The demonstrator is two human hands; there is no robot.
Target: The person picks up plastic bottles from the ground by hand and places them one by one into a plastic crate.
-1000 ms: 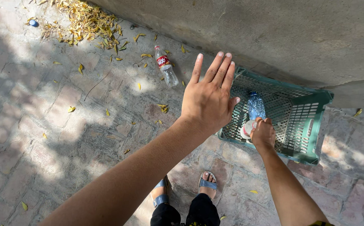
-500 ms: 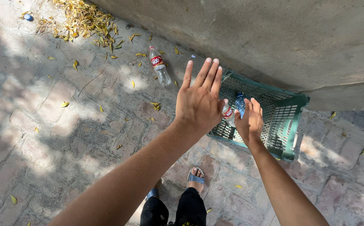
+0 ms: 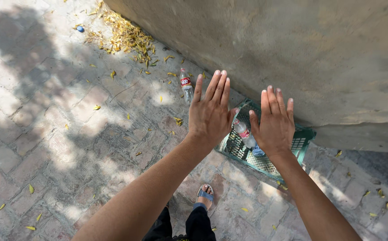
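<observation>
Bottles lie in our green plastic crate (image 3: 304, 139) against the foot of the concrete wall (image 3: 292, 49): a clear one with a red label (image 3: 244, 132) and a blue-tinted one (image 3: 258, 151) just beside it. We hold our left hand (image 3: 209, 115) and right hand (image 3: 274, 125) above the crate, both flat, fingers spread, gripping nothing. Farther left, another red-labelled bottle (image 3: 186, 85) rests on the brick paving (image 3: 46, 134), near dry yellow leaves (image 3: 127, 38).
</observation>
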